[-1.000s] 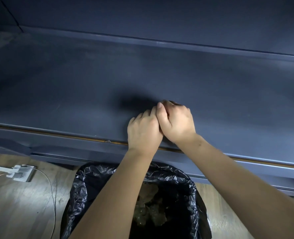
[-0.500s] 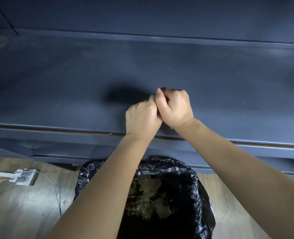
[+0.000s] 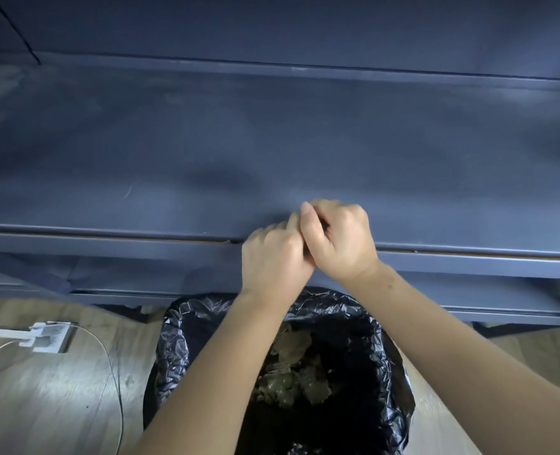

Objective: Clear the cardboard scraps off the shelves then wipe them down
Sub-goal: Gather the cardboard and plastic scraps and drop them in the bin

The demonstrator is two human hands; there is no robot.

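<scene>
Both hands are curled tight and pressed together at the shelf [image 3: 206,152] edge, left hand [image 3: 273,257] beside right hand [image 3: 339,239]. I cannot tell what they hold. The bin [image 3: 173,339] below has brown scraps [image 3: 291,372] in it

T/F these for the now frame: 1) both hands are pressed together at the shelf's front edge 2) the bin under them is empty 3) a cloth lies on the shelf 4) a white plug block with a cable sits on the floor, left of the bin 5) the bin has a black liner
1) True. The left hand and right hand are curled and touching at the front edge of the shelf.
2) False. The bin holds brownish scraps.
3) False. No cloth shows on the shelf; its visible surface is bare.
4) True. The plug block lies on the floor, left of the bin.
5) True. A crinkled black liner lines the bin.
</scene>
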